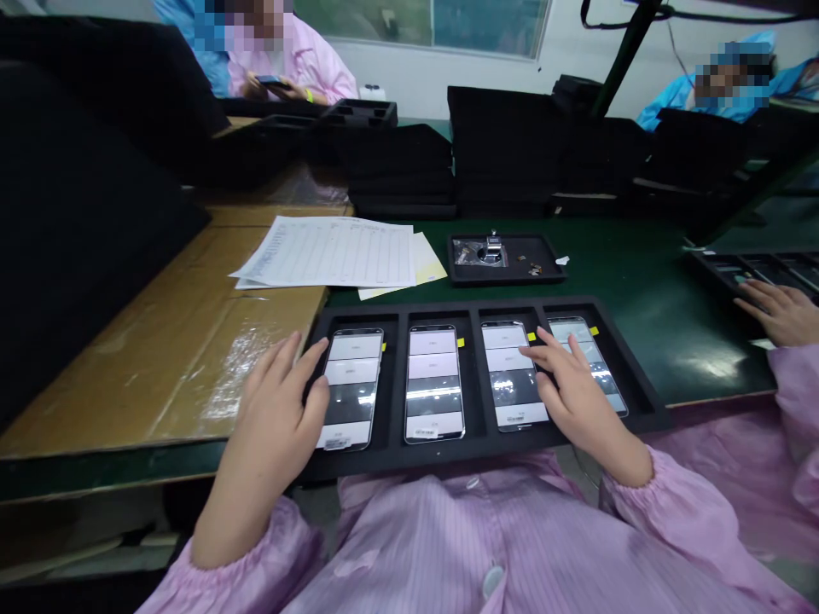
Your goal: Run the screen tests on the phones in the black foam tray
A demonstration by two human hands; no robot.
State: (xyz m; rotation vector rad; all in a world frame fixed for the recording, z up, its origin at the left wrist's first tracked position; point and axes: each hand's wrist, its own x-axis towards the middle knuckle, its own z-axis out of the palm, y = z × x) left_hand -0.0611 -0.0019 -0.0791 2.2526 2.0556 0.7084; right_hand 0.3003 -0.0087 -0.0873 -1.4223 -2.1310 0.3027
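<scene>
Several smartphones lie face up, screens lit, one in each compartment of a black foam tray [441, 460]. My left hand [278, 409] is at the tray's left end, fingers apart, beside the left edge of the first smartphone [351, 384]. The second smartphone [435, 384] lies untouched in its compartment. My right hand [569, 388] is over the divider between the third smartphone [508, 384] and the fourth smartphone [601, 367], fingers spread. A fingertip reaches over the third screen; whether it touches the glass I cannot tell. Small yellow stickers stand out by the phones' upper right edges.
Behind the tray are paper sheets [333, 251] and a small black tray [512, 271] with little parts. Black foam stacks [502, 153] line the back; cardboard [192, 341] covers the left. A co-worker's hand [784, 311] is at another tray on the right; other people sit opposite.
</scene>
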